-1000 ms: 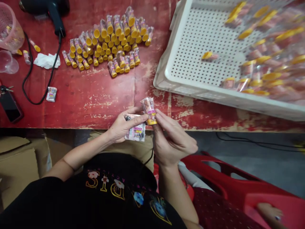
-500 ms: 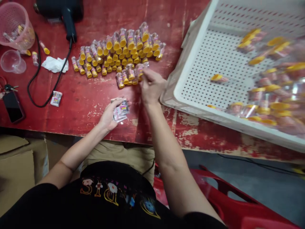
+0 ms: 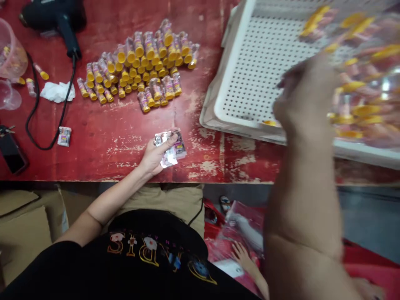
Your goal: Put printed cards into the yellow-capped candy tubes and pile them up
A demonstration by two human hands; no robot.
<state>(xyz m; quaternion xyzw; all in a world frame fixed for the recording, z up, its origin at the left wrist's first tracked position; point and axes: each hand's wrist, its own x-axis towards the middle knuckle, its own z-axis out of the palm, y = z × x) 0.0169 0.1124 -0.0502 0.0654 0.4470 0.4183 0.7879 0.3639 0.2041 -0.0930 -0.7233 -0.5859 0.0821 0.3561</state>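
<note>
Left hand pinching wrappers | seemingly light, slippery; edges gripping best | right hand hovering, two o'clock; finger state: cannot tell

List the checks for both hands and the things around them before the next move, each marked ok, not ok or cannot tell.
1. Left hand has hold of the printed pieces: ok.
2. All such pieces in that hand: not ok; a similar loose piece lies beside the black cord.
3. Right hand over the white crate: ok, near the crate tubes.
4. Right hand's grip on a tube: cannot tell; fingers blurred and partly hidden.
5. Left hand apart from the cord: ok.
6. Yellow-ended tubes grouped outside the crate: ok.
</note>
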